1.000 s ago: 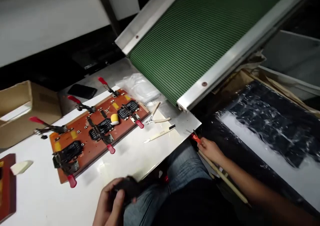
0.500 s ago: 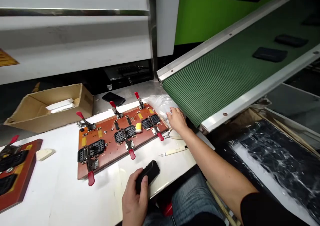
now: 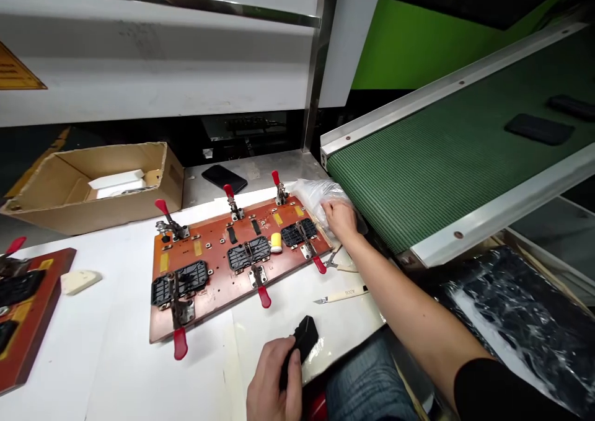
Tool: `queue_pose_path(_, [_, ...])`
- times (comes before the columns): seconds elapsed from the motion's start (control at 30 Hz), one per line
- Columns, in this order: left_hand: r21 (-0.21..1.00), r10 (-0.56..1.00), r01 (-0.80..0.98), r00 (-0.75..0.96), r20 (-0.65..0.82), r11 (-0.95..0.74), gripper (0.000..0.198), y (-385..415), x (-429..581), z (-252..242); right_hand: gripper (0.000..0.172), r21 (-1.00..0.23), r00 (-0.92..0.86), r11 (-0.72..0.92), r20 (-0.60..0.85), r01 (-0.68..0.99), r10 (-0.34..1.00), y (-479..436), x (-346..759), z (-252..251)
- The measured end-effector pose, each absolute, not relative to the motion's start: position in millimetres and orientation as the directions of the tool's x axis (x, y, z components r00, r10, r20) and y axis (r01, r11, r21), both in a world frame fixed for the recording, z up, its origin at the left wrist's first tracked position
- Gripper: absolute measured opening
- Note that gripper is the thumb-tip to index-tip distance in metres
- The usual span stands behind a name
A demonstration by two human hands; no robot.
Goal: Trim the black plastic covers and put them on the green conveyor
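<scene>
My left hand [image 3: 276, 377] grips a small black plastic part [image 3: 307, 339] at the front edge of the table, with the thumb on one side and the fingers on the other. Farther off, my right hand [image 3: 341, 217] is at a clear plastic bag [image 3: 316, 191], its fingers curled together against the film. Beside it lies a reddish-brown fixture board [image 3: 218, 291] with several red-handled toggle clamps, which press down on black ribbed parts [image 3: 248, 252]. A small yellow-and-white cylinder [image 3: 276, 242] sits on the board. Below my right forearm are a craft knife [image 3: 341, 295] and pliers [image 3: 344, 266].
A green conveyor belt [image 3: 418, 167] slopes down from the right, carrying black parts [image 3: 539, 129]. A cardboard box [image 3: 116, 210] and a phone [image 3: 224, 178] are at the back. Another clamp board [image 3: 51, 322] and a pale block [image 3: 80, 281] lie left. Plastic-wrapped black items [image 3: 520, 309] stand at right.
My right hand has come down onto the plastic bag, and its fingers have closed in. My left hand still holds the black part, now turned more edge-on. The view has shifted left.
</scene>
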State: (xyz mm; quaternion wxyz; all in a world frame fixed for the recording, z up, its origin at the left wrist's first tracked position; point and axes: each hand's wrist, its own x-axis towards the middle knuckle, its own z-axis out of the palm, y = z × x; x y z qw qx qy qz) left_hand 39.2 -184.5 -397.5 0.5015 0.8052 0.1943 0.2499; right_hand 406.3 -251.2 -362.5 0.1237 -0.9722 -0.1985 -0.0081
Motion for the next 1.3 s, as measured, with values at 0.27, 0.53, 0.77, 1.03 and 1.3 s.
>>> queue_pose_path(0.27, [0.889,0.553,0.068,0.803,0.220,-0.453,0.020,-184.8,35.8,-405.2,0.034,-0.409,0.892,-0.797,0.286,0.444,0.351,-261.9,390.5,-362.6])
queue_pose_path(0.53, [0.856,0.540,0.080,0.805,0.246,-0.511,0.022,-181.1,39.5,-399.0,0.027,-0.504,0.781,-0.600,0.463,0.621,0.419,-280.3,366.3,-358.4])
queue_pose_path(0.77, [0.838,0.507,0.077,0.825,0.250,-0.540,0.023,-177.0,39.3,-402.5,0.026,-0.548,0.771,-0.553,0.538,0.627,0.341,-306.0,347.2,-353.6])
queue_pose_path(1.03, [0.877,0.565,0.149,0.810,0.156,-0.456,0.031,-177.2,37.8,-401.7,0.018,-0.685,0.816,-0.444,0.481,0.577,0.319,-316.0,313.4,-347.5])
queue_pose_path(1.3, [0.868,0.678,0.260,0.726,0.113,-0.423,0.040,-189.1,55.7,-346.8,0.007,-0.849,0.760,-0.216,0.283,0.483,0.586,-307.3,205.0,-324.9])
